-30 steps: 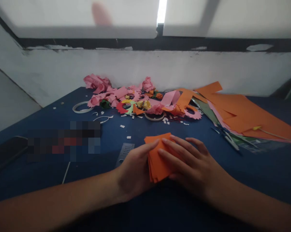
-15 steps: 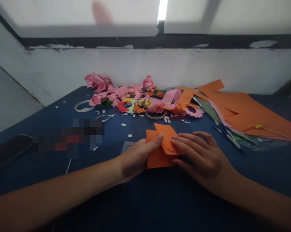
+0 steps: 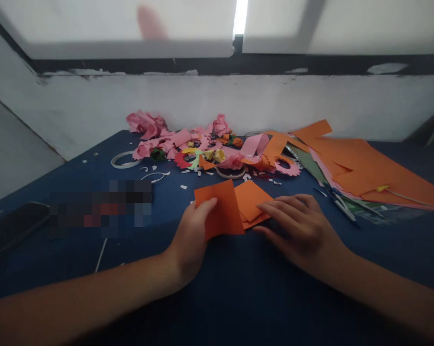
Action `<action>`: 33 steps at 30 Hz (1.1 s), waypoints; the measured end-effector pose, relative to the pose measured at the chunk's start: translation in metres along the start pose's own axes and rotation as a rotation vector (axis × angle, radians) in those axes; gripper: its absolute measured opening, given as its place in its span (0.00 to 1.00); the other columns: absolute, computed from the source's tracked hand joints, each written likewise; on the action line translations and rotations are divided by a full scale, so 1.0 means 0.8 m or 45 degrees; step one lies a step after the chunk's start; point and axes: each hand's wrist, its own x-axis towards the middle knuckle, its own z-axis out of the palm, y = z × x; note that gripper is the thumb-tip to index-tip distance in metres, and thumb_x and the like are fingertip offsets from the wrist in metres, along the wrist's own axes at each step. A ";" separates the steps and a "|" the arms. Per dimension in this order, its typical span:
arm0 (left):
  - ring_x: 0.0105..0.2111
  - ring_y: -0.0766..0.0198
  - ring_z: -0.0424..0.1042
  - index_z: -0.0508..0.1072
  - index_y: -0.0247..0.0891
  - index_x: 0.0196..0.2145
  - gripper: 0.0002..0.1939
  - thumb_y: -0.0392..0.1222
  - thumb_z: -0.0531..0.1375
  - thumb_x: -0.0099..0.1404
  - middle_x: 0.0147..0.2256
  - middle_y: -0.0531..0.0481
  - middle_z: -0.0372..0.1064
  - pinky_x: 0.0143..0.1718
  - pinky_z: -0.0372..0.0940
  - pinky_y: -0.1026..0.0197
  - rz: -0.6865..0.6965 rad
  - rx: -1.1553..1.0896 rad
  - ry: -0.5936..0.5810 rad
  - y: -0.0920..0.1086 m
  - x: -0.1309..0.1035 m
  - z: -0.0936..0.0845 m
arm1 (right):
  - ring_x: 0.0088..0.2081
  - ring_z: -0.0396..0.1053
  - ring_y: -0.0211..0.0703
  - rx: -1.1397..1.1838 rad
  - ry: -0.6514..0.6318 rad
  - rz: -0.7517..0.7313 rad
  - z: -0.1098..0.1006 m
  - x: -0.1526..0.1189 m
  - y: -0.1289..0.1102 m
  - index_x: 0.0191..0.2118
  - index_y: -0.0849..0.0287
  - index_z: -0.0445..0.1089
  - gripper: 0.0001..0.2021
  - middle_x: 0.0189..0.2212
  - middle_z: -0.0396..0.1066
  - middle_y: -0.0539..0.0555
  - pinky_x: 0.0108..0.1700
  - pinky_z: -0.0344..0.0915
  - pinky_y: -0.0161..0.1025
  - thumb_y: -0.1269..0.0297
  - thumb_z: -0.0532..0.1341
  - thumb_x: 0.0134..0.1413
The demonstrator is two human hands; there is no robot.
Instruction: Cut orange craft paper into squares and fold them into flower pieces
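My left hand (image 3: 191, 235) is closed on a piece of orange paper (image 3: 222, 211), its thumb lying across the front face. That paper stands tilted up and is slightly curved. Just to its right, my right hand (image 3: 303, 230) pinches a small stack of orange paper pieces (image 3: 253, 199) at the right edge. The two lots of paper overlap where they meet, and I cannot tell whether they are joined there. Both are held over the blue table (image 3: 224, 298).
Crumpled pink paper (image 3: 145, 124) and cut scraps lie along the back, with a tape roll (image 3: 125, 159) at their left. Large orange sheets (image 3: 375, 163) cover the right side, scissors (image 3: 343, 204) at their near edge. A dark phone-like object (image 3: 18, 226) lies far left.
My left hand has moved left, taking one orange piece away from the stack and tilting it up. My right hand stays nearly in place with the rest.
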 end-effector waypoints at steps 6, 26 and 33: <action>0.37 0.61 0.71 0.71 0.35 0.46 0.14 0.42 0.56 0.65 0.38 0.46 0.73 0.41 0.64 0.60 -0.156 -0.054 -0.362 -0.005 -0.011 0.006 | 0.34 0.68 0.37 0.320 -0.009 0.083 -0.005 -0.002 -0.016 0.41 0.59 0.63 0.14 0.33 0.72 0.52 0.39 0.61 0.40 0.52 0.54 0.60; 0.34 0.63 0.63 0.70 0.38 0.35 0.21 0.56 0.47 0.67 0.32 0.50 0.66 0.37 0.59 0.64 0.082 0.734 -0.576 0.001 -0.021 -0.006 | 0.27 0.60 0.31 1.385 -0.316 1.085 -0.026 0.009 -0.045 0.29 0.59 0.66 0.17 0.25 0.64 0.48 0.28 0.61 0.27 0.51 0.54 0.59; 0.27 0.66 0.62 0.70 0.35 0.30 0.14 0.51 0.59 0.59 0.27 0.51 0.66 0.28 0.56 0.65 -0.048 0.861 -0.448 0.001 -0.025 0.005 | 0.24 0.58 0.30 1.506 -0.321 1.176 -0.027 0.012 -0.048 0.31 0.60 0.64 0.17 0.22 0.60 0.47 0.25 0.59 0.27 0.49 0.55 0.57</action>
